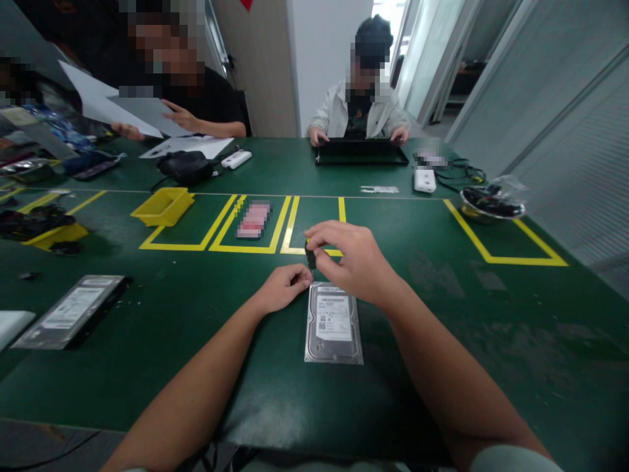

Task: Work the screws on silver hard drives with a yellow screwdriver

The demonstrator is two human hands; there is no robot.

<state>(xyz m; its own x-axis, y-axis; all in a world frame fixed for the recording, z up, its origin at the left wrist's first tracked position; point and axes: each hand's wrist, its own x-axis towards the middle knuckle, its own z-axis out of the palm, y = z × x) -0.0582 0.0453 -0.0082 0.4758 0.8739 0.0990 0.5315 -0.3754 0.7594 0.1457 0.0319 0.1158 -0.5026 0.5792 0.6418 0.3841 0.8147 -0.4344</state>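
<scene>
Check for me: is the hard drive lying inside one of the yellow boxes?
No, the hard drive lies on bare green table, nearer than the yellow boxes.

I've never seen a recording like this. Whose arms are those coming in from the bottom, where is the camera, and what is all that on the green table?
The camera sits on a person's head and looks forward and down, so the two bare arms are that person's own. There is no machine here.

The right hand pinches a small dark tool, held upright over the far left corner of a hard drive. The left hand rests by that same corner, fingertips together. Whether it holds anything is too small to tell.

The hard drive lies flat, label up, on the green table, which is marked with yellow tape boxes. To the left lie a second drive and a yellow tray; to the right, a metal bowl.

Across the table, one person handles papers and another works at a laptop.
</scene>
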